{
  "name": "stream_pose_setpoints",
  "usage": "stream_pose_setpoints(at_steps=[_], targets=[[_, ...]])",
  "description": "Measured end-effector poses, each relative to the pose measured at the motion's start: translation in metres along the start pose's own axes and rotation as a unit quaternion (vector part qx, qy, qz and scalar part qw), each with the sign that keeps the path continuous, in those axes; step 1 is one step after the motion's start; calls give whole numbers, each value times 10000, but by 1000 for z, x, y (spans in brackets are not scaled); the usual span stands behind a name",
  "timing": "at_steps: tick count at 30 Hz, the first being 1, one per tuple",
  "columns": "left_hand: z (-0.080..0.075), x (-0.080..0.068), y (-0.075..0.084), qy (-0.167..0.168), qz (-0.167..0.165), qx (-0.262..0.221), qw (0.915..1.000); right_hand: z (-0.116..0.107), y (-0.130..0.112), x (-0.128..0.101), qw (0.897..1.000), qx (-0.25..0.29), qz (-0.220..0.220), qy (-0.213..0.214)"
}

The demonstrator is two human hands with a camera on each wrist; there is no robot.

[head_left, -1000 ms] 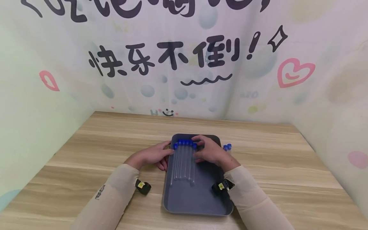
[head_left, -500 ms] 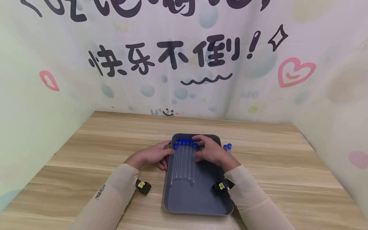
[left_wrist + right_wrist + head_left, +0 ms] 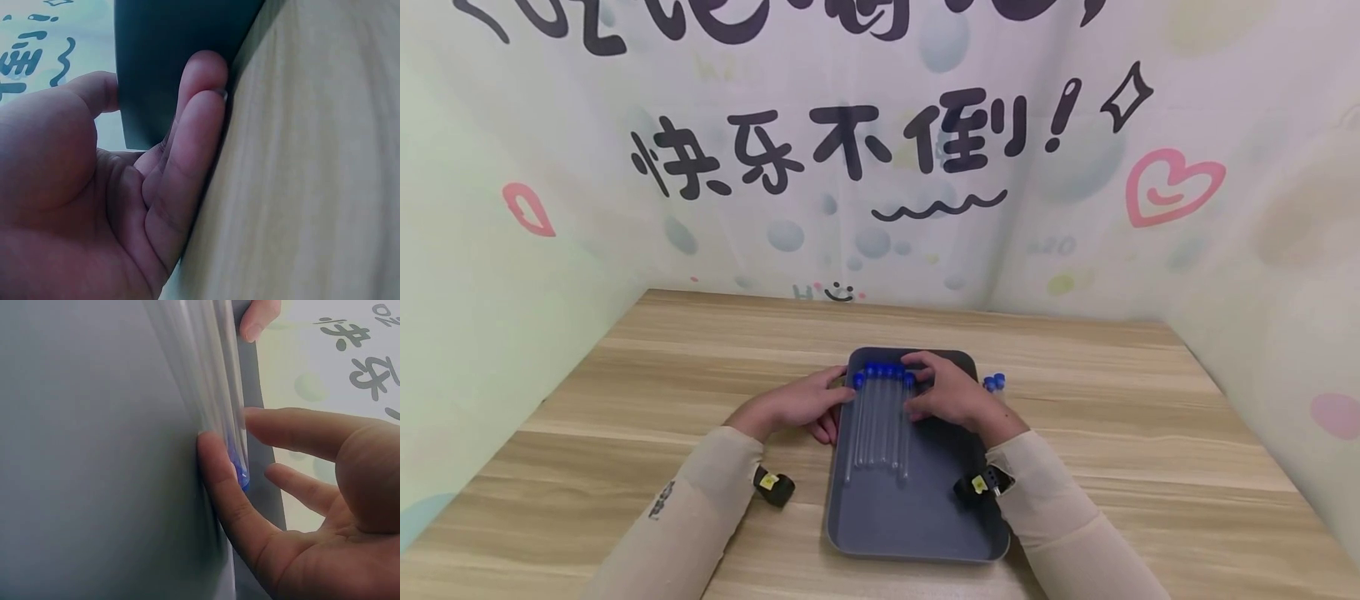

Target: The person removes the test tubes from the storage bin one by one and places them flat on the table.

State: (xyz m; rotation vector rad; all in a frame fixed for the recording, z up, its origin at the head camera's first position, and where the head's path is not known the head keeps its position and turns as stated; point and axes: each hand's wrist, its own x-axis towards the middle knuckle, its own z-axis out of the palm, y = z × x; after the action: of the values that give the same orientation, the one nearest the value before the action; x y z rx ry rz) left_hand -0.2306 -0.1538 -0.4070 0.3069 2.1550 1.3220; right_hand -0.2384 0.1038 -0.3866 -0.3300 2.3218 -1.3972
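A row of clear test tubes (image 3: 878, 417) with blue caps lies in the grey tray (image 3: 917, 517), caps toward 12 o'clock, directly between the two hands. The left hand (image 3: 797, 406) rests at the row's 9 o'clock, its straight fingers (image 3: 187, 162) pressed together against the tray's outer wall. The right hand (image 3: 947, 396) sits at 3 o'clock, fingers spread, one fingertip touching the nearest tube's cap.

Bare bench (image 3: 647, 375) lies open left of the tray (image 3: 917, 525); two loose tubes (image 3: 994, 383) lie just right of it.
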Motion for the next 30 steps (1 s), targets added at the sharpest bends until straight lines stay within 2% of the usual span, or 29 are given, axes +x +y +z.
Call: stream_pose_setpoints(at_steps=[9, 18, 30], targets=[[0, 1, 1, 25, -12, 45, 10000, -1, -2, -1, 9999, -148, -22, 24], [-1, 1, 1, 14, -4, 87, 10000, -1, -3, -2, 9999, 127, 55, -80], [-1, 0, 1, 23, -17, 144, 9999, 0, 0, -2, 9996, 223, -11, -150]])
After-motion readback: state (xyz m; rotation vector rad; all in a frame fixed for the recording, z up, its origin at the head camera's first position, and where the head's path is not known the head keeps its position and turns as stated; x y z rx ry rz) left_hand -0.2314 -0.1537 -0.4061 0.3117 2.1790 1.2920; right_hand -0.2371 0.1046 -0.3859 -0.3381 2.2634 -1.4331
